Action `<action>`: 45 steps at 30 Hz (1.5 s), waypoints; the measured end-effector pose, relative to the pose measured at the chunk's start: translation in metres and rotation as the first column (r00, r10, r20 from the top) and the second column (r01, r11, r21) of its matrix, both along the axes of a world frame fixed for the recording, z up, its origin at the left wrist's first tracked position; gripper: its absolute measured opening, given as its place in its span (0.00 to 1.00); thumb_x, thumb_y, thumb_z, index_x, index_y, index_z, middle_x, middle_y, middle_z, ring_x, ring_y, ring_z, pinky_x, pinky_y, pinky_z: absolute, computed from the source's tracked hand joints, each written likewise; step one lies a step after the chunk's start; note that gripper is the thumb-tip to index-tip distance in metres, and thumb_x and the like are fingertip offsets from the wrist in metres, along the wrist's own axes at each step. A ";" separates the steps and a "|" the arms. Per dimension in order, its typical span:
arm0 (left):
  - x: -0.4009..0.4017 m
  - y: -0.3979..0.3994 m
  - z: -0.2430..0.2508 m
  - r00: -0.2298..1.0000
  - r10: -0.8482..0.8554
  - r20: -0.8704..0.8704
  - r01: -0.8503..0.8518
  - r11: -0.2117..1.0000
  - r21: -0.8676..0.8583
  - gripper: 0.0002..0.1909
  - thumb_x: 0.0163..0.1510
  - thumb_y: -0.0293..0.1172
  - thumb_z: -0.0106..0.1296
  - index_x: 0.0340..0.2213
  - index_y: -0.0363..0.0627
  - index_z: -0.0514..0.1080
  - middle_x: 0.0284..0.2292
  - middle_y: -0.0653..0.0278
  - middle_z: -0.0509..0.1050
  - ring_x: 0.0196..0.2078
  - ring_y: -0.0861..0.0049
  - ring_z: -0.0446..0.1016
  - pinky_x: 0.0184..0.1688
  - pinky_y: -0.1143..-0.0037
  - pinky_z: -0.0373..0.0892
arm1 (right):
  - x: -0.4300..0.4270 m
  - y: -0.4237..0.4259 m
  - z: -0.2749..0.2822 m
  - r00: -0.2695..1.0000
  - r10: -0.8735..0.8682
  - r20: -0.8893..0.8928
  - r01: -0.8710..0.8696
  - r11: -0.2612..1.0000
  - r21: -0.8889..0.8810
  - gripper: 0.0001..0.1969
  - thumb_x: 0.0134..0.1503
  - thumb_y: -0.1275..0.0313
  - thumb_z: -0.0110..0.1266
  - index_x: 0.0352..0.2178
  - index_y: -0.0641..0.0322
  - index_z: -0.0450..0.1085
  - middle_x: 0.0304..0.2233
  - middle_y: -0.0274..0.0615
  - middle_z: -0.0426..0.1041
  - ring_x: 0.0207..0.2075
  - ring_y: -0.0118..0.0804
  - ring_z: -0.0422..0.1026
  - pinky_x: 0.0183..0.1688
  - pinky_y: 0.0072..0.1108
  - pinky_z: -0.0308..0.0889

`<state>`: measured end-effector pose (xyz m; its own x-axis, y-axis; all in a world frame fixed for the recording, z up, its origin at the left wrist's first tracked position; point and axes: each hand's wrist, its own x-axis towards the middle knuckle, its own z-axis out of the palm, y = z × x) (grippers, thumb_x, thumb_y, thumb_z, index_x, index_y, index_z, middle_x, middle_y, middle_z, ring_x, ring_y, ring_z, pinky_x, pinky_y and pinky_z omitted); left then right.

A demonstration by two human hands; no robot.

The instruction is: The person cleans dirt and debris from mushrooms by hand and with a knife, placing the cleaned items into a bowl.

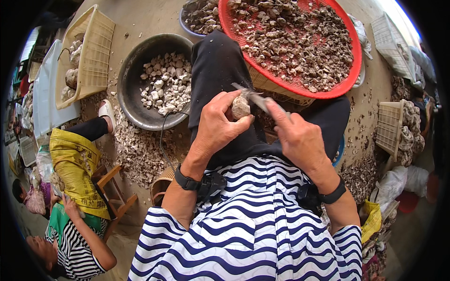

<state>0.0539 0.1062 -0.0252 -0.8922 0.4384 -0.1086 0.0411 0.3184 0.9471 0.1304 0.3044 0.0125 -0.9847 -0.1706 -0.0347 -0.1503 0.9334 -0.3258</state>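
My left hand (pixel 220 121) pinches a rough, whitish tuber-like lump (pixel 240 107) between thumb and fingers, above my lap. The thumb presses its lower right side and the fingertips reach its top. In my right hand (pixel 299 137) is a knife (pixel 259 101), my index finger stretched along it. Its pale blade points up and left, close against the top of the lump; the handle is mostly covered by my fingers. Beyond my left knee stands a dark metal basin (pixel 132 77) with many whitish pieces (pixel 168 84) in it.
A red mesh tray (pixel 357 52) of brown-and-white scraps rests above a cream crate (pixel 277 84). Peelings (pixel 137 154) litter the floor at left. There a co-worker (pixel 79 224) holds a lump beside a wooden stool (pixel 110 177). Crates (pixel 93 56) stand left and right. A black cord (pixel 161 137) hangs near my left wrist.
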 end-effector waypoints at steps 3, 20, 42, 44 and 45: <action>-0.001 -0.003 0.004 0.997 0.059 0.040 -0.060 0.998 0.027 0.25 0.40 0.24 0.60 0.44 0.35 0.71 0.36 0.64 0.73 0.37 0.82 0.72 0.41 0.81 0.68 | 0.008 0.015 -0.003 1.000 -0.028 -0.003 0.027 0.999 -0.039 0.33 0.49 0.74 0.54 0.58 0.43 0.58 0.20 0.41 0.66 0.18 0.43 0.69 0.20 0.30 0.67; 0.008 0.017 -0.016 0.952 0.111 -0.286 -0.134 0.989 -0.062 0.25 0.37 0.30 0.63 0.41 0.41 0.73 0.28 0.60 0.70 0.29 0.65 0.73 0.31 0.72 0.70 | 0.009 -0.004 0.023 0.994 0.014 0.112 -0.008 0.998 -0.056 0.31 0.50 0.72 0.55 0.58 0.44 0.59 0.20 0.41 0.67 0.19 0.43 0.70 0.21 0.31 0.66; 0.001 -0.002 0.006 0.906 -0.047 0.421 -0.100 0.942 0.321 0.26 0.48 0.23 0.59 0.48 0.34 0.65 0.38 0.67 0.73 0.39 0.85 0.72 0.42 0.83 0.69 | 0.005 0.021 0.001 0.988 0.061 0.145 0.002 0.918 -0.397 0.32 0.47 0.83 0.52 0.57 0.57 0.61 0.24 0.46 0.69 0.24 0.44 0.69 0.30 0.28 0.66; -0.003 -0.004 0.010 0.859 -0.096 0.502 -0.119 0.918 0.379 0.25 0.49 0.22 0.56 0.50 0.36 0.63 0.37 0.68 0.73 0.37 0.86 0.72 0.38 0.84 0.70 | 0.011 0.024 0.000 0.971 0.141 0.192 -0.038 0.889 -0.457 0.32 0.46 0.83 0.52 0.56 0.58 0.61 0.23 0.46 0.68 0.24 0.44 0.69 0.30 0.28 0.66; -0.004 -0.004 0.008 0.857 -0.099 0.505 -0.117 0.918 0.379 0.25 0.49 0.22 0.56 0.50 0.36 0.63 0.37 0.68 0.73 0.37 0.86 0.72 0.38 0.84 0.70 | 0.012 0.024 -0.002 0.971 0.138 0.195 -0.034 0.889 -0.456 0.32 0.46 0.83 0.52 0.56 0.58 0.61 0.23 0.46 0.68 0.24 0.44 0.69 0.30 0.28 0.66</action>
